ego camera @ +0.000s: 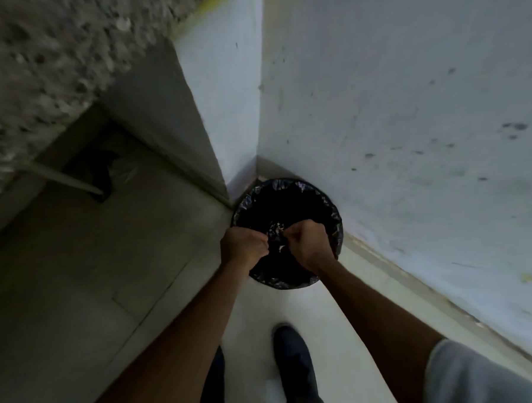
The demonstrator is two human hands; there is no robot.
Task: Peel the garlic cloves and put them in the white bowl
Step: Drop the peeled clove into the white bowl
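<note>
At centre frame, in the corner where two pale walls (392, 102) meet, a round bin lined with a black bag (336, 219) stands on the floor. Left hand (242, 244) and right hand (305, 241) hover close together over it, fingers curled into fists; whether they pinch anything is too blurred to tell. Pale scraps (281, 248) show between them. A dark shoe (293, 357) is below.

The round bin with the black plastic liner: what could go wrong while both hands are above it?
1. The left hand is over the rim of the round black-lined bin, so pale scraps like those inside could land on the light floor.
2. Both it and the right hand have curled fingers; a garlic clove hidden there could drop in with the waste.
</note>
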